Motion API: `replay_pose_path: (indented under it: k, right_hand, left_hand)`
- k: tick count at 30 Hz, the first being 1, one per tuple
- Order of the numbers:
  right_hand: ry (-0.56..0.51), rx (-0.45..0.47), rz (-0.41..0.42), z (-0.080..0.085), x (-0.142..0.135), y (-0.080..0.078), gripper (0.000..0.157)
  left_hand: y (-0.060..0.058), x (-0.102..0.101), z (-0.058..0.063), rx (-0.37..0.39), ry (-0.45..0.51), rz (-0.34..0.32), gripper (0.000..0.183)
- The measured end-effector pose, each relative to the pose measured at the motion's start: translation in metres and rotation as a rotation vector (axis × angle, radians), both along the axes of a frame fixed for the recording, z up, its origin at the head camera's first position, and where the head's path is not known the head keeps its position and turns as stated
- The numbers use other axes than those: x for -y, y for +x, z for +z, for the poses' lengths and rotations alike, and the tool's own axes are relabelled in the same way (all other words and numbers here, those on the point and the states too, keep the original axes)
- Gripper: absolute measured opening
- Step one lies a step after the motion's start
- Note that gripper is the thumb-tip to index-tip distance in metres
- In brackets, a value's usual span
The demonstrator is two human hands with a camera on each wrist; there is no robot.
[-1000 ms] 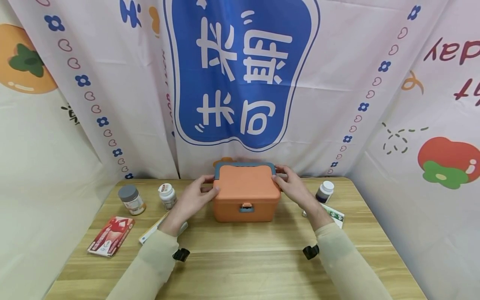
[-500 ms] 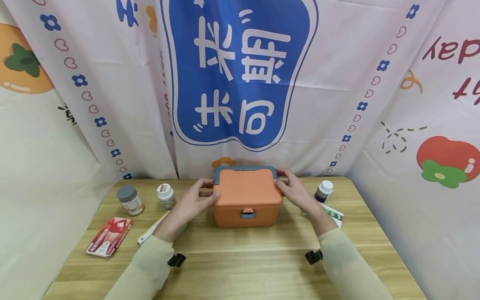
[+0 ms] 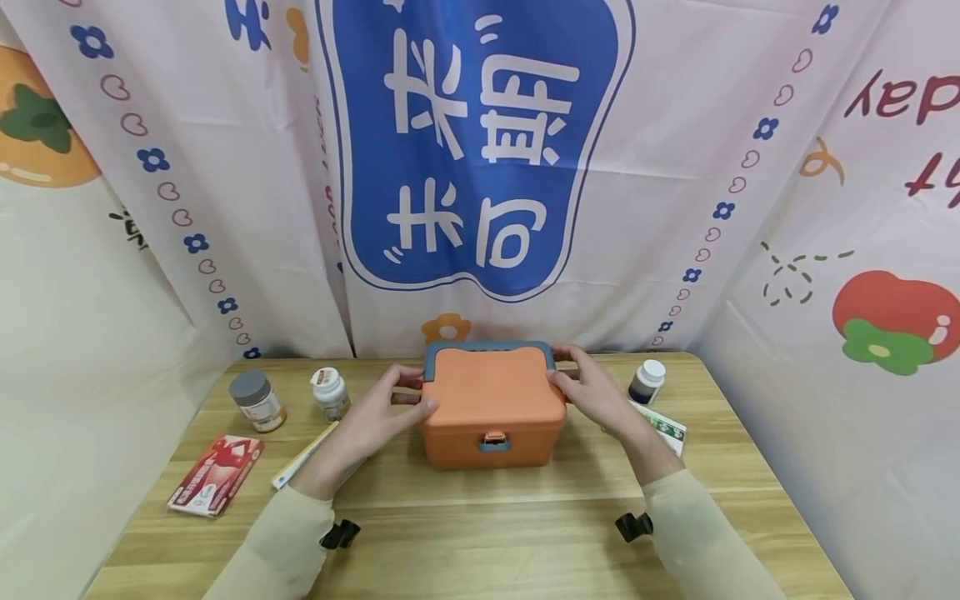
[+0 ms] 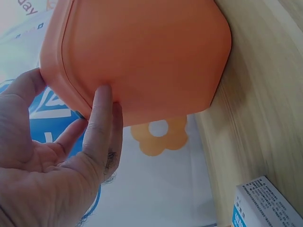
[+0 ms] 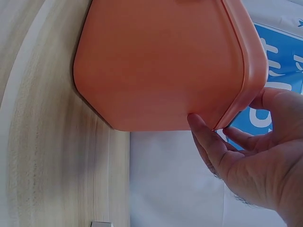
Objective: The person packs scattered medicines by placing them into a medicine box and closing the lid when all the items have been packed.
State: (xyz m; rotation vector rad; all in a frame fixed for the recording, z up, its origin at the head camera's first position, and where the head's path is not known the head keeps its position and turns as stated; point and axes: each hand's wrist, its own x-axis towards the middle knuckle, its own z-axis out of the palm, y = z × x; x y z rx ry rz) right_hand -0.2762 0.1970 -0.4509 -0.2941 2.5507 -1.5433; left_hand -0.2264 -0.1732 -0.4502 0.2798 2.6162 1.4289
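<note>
An orange storage box [image 3: 491, 387] with a blue-grey handle [image 3: 487, 344] stands on the wooden table near the back wall. Its lid is down, and a small latch [image 3: 493, 442] sits on the front. My left hand [image 3: 382, 412] grips the box's left side, thumb on the lid edge and fingers against the side wall [image 4: 156, 61]. On the opposite side, my right hand [image 3: 596, 390] holds it the same way, with fingertips pressing the right wall [image 5: 151, 66] just below the lid rim. What is inside the box is hidden.
Left of the box are a grey-capped jar [image 3: 257, 402], a white bottle [image 3: 330, 393], a red carton [image 3: 216, 475] and a slim carton [image 3: 302, 458] partly behind my forearm. Right of it are a dark white-capped bottle [image 3: 647, 382] and a green-white carton [image 3: 666, 428]. A printed curtain [image 3: 675, 125] hangs behind.
Both hands have drawn the orange storage box a short way towards me, away from the back curtain. The grip stays the same, and the bottles and cartons have not moved on the table.
</note>
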Motion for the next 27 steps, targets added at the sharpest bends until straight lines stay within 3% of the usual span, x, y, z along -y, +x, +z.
replay_pose_path:
  k: [9,19,27]
  right_hand:
    - [0.001,-0.006,0.06,0.002,-0.005,0.007,0.058]
    - [0.031,-0.009,0.239,-0.003,-0.03,0.0,0.063]
    - [0.047,-0.02,0.35,-0.007,-0.046,-0.01,0.071]
  left_hand:
    - [0.004,0.006,0.003,-0.011,-0.032,-0.063,0.072]
    - [-0.003,0.022,0.002,-0.034,-0.077,-0.164,0.068]
    - [-0.007,0.03,0.003,-0.037,-0.124,-0.198,0.071]
